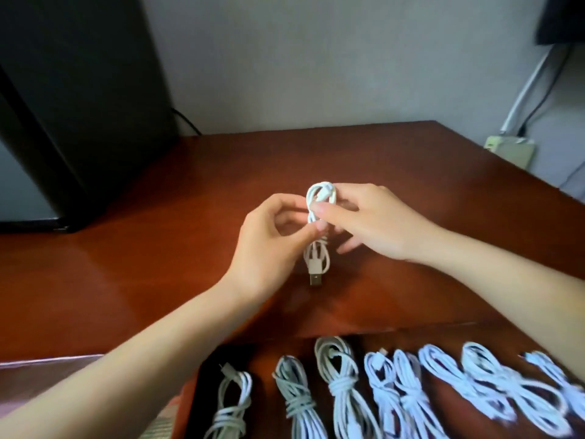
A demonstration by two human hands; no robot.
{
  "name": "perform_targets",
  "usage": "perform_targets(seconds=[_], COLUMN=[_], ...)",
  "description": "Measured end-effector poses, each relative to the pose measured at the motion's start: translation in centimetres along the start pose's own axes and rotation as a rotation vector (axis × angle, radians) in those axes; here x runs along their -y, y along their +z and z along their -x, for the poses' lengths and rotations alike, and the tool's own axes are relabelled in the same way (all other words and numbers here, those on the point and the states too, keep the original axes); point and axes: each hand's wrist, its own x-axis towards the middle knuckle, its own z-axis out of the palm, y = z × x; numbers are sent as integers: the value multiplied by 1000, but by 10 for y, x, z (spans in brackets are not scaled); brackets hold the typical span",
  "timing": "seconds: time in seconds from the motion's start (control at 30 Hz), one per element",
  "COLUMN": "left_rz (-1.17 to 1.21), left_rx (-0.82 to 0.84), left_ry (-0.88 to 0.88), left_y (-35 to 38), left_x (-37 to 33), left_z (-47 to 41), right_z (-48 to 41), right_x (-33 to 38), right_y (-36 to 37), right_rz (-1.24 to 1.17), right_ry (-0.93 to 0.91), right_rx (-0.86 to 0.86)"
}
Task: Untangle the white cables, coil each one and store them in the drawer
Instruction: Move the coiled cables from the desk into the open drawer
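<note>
1. The cable is covered at its middle, where the left grip and right grip pinch it; its wraps there cannot be told.
2. Nearer than the grips, the coiled cables in the drawer run off the bottom edge.
3. Those on the right grip's side are smeared by blur.

No writing, brand, number or sign can be read anywhere here. The plug on the white cable, pinched between the left hand and the right hand, is too blurred to show any marking. So is the pale wall box, up and far to the right of the cable.
</note>
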Motion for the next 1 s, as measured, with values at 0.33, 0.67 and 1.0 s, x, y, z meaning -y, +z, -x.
perform_targets(seconds=[0.33,0.67,1.0], left_rz=[69,-683,-1041], left_rx=[205,1047,1201], left_ry=[98,139,231], left_y=[93,131,132], left_x=[-22,-36,-37], left_z=[25,63,67], right_z=[95,178,187], right_x=[-24,-38,-111], right_y=[-67,-145,-136], right_rz=[60,650,1024], right_ry=[89,301,537], right_rx=[-177,56,281])
